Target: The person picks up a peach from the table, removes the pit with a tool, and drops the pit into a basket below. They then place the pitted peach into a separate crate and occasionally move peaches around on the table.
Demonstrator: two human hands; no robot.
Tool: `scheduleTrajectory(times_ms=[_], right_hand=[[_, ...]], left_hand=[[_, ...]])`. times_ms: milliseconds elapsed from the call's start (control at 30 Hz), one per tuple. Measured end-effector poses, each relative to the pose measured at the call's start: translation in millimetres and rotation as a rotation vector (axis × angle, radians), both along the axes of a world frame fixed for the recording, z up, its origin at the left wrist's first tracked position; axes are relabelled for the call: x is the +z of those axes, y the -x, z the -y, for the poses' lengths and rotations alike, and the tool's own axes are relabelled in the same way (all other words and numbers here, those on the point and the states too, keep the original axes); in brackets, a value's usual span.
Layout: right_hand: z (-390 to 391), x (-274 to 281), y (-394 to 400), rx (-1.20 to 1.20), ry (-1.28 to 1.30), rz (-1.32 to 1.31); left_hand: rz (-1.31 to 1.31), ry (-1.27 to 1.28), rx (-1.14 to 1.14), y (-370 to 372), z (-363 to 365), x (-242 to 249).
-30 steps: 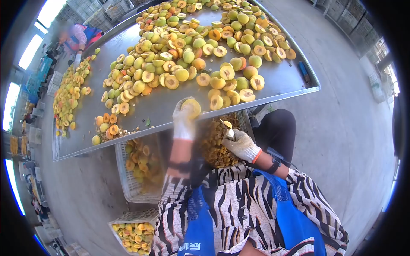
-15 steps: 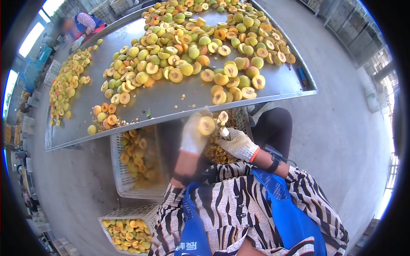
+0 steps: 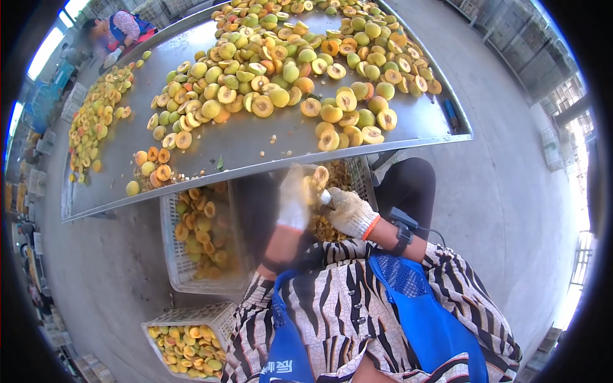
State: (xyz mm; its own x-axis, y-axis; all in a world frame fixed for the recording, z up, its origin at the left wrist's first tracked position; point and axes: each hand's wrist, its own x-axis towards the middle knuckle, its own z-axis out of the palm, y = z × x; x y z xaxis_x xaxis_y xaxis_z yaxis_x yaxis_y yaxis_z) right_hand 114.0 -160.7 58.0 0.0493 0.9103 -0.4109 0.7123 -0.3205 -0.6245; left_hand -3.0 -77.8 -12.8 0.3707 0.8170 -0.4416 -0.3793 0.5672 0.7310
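My left hand (image 3: 294,199), in a white knit glove and smeared by motion, is closed around a blurred peach half (image 3: 317,180). My gloved right hand (image 3: 348,214) grips a small tool with a white part (image 3: 326,196) showing. That white part reaches to the fruit's edge; the working tip is hidden. Both hands are just below the near rim of the metal table (image 3: 255,173). Beneath them, a crate (image 3: 363,185) holds yellowish-brown pieces. Cut peaches (image 3: 262,106), many with brown pit cavities or pits showing, are heaped on the table.
Left of my legs stands a white crate (image 3: 185,279) of peach halves, with another crate (image 3: 223,319) nearer me. Across the table's far left corner, a person (image 3: 124,29) in a blue vest leans over more fruit (image 3: 96,124). A blue-handled item (image 3: 451,115) lies at the right corner.
Both hands have shifted slightly left. The piece of fruit at the tool's end and the half in my left hand have come together, overlapping in view.
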Motion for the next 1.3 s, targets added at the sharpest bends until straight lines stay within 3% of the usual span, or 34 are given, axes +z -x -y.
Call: scheduleTrajectory(times_ms=[333, 433, 533, 600, 667, 700, 800, 867, 1033, 1167, 1300], right_hand=[[5.7, -35.3, -7.9, 0.047, 0.031, -0.100], [9.4, -62.2, -13.4, 0.084, -0.049, -0.292], [12.2, -64.2, -11.6, 0.101, -0.098, -0.075], [11.8, -74.6, -14.5, 0.099, -0.082, -0.131], [11.5, -80.0, -17.8, 0.062, -0.045, -0.208], [7.9, -70.8, -18.5, 0.026, -0.017, -0.256], [2.7, -37.2, -13.1, -0.100, 0.058, -0.433], [0.7, -20.2, -9.1, -0.124, 0.150, -0.462], [4.1, -70.1, -12.3, 0.057, -0.065, -0.242], [-1.1, -37.8, -12.3, 0.067, 0.063, -0.295], [4.5, -56.5, -10.2, 0.075, -0.056, -0.151]], left_hand=[[-0.130, -0.150, 0.006, -12.6, 0.2, -14.4], [-0.198, -0.193, -0.034, -13.2, 2.1, -26.2], [-0.241, -0.280, -0.032, -18.4, 2.0, -41.9], [-0.272, -0.292, -0.064, -17.8, 1.2, -43.3], [-0.127, -0.233, -0.071, -14.5, 1.2, -35.6], [-0.054, -0.203, -0.073, -14.4, 1.3, -28.5], [0.099, -0.086, 0.200, -25.5, 11.0, -19.7], [0.030, -0.026, 0.179, -27.2, 7.2, -13.7], [-0.053, -0.105, 0.122, -23.4, 2.5, -18.9], [-0.087, -0.155, 0.136, -24.2, 5.5, -8.3], [-0.084, -0.218, 0.144, -24.7, 6.2, -32.1]])
